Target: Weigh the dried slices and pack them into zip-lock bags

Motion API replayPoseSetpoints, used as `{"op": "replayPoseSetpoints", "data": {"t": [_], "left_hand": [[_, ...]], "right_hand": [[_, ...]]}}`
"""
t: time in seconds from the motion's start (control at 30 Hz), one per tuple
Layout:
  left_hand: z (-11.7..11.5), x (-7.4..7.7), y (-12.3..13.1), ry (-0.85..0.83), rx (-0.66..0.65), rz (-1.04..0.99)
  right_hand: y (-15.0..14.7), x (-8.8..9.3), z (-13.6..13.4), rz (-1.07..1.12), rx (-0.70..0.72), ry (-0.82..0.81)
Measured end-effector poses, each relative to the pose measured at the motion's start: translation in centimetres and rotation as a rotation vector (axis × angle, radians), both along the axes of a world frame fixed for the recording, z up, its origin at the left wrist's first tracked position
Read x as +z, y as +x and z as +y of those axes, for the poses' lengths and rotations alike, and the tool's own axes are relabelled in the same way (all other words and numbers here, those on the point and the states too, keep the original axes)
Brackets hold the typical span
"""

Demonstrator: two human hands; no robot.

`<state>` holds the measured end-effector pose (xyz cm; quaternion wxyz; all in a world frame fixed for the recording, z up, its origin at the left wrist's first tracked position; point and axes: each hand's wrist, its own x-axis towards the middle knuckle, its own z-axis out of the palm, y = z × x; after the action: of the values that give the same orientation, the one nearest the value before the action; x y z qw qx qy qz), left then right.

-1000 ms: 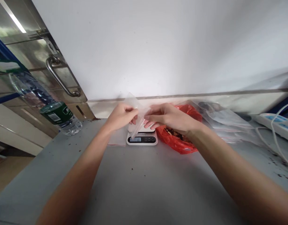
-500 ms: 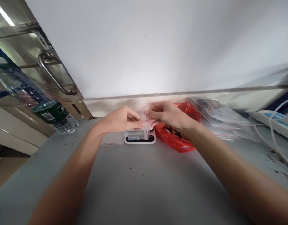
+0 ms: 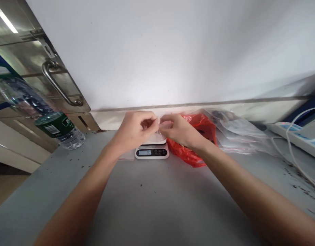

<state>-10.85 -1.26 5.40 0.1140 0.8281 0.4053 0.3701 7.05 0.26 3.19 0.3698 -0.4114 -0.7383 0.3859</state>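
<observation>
My left hand (image 3: 138, 131) and my right hand (image 3: 179, 131) meet above a small digital scale (image 3: 152, 152). Both have their fingers pinched on a clear plastic bag (image 3: 159, 136), which hangs between them over the weighing plate. The scale's display is lit and seems to read zero. Beside my right hand, partly behind its wrist, sits an open red plastic bag (image 3: 184, 154) with dark bits inside. Another flat clear bag (image 3: 126, 157) lies left of the scale, mostly covered by my left hand.
Clear zip bags (image 3: 239, 136) lie stacked at the right, with a power strip (image 3: 298, 133) and white cable beyond. A large water bottle (image 3: 57, 128) stands at the left. The grey table (image 3: 152, 208) meets a white wall (image 3: 157, 58); dark crumbs are scattered on it.
My hands have come closer together, their fingertips now nearly touching at the bag. The bag no longer covers the scale's display.
</observation>
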Motion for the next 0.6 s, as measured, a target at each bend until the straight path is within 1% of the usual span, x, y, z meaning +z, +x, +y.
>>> {"op": "replayPoseSetpoints", "data": {"t": [0.07,0.1,0.13,0.23,0.27,0.33,0.43,0.5,0.6], "left_hand": [[0.0,0.0,-0.2,0.067,-0.03,0.01],[0.1,0.0,-0.3,0.065,-0.048,0.038],[0.2,-0.1,-0.5,0.035,-0.068,0.084],[0.3,-0.5,-0.7,-0.127,-0.099,0.218],[0.4,-0.7,-0.7,-0.162,-0.096,0.23],[0.5,-1.0,-0.6,-0.181,-0.077,0.23],[0.5,-1.3,-0.4,-0.166,-0.054,0.249],[0.4,-1.3,-0.2,-0.163,-0.04,0.25],[0.4,-1.0,-0.1,-0.161,-0.013,0.205]], "right_hand": [[0.1,0.1,0.1,0.02,-0.015,0.016],[0.2,0.2,0.1,0.013,-0.017,0.034],[0.3,0.4,0.2,-0.001,-0.014,0.054],[0.7,0.8,0.1,-0.058,0.034,0.105],[0.8,0.9,0.1,-0.074,0.052,0.118],[0.9,1.1,0.1,-0.1,0.064,0.146],[0.9,1.1,0.0,-0.123,0.006,0.189],[0.9,1.2,0.0,-0.131,-0.011,0.178],[1.4,1.6,0.0,-0.194,0.051,0.133]]}}
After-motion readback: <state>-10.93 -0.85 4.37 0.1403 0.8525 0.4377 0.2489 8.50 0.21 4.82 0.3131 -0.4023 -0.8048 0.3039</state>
